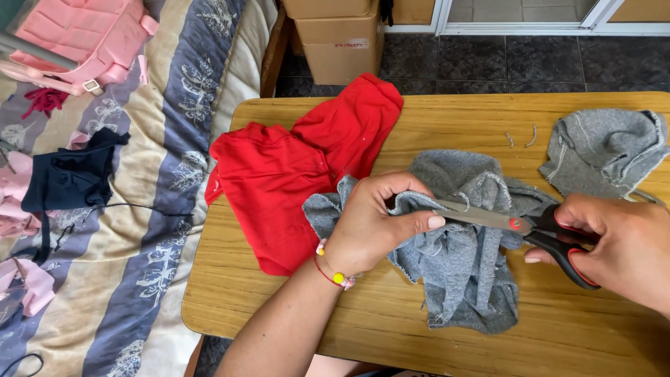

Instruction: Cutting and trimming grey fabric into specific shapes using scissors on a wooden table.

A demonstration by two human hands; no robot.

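Two hands are working a piece of grey knit fabric [460,269] lying near the front edge of the wooden table [391,328]. The left hand [373,223] is pinching a folded edge of the fabric between thumb and fingers, closed tight on it. The right hand [618,244] is gripping the black-and-red handles of the scissors [516,227], whose blades are lying nearly closed against the fold just beside the left thumb. Red cloth [300,167] is spilling over the table's left edge; another grey piece [604,150] is sitting at the back right.
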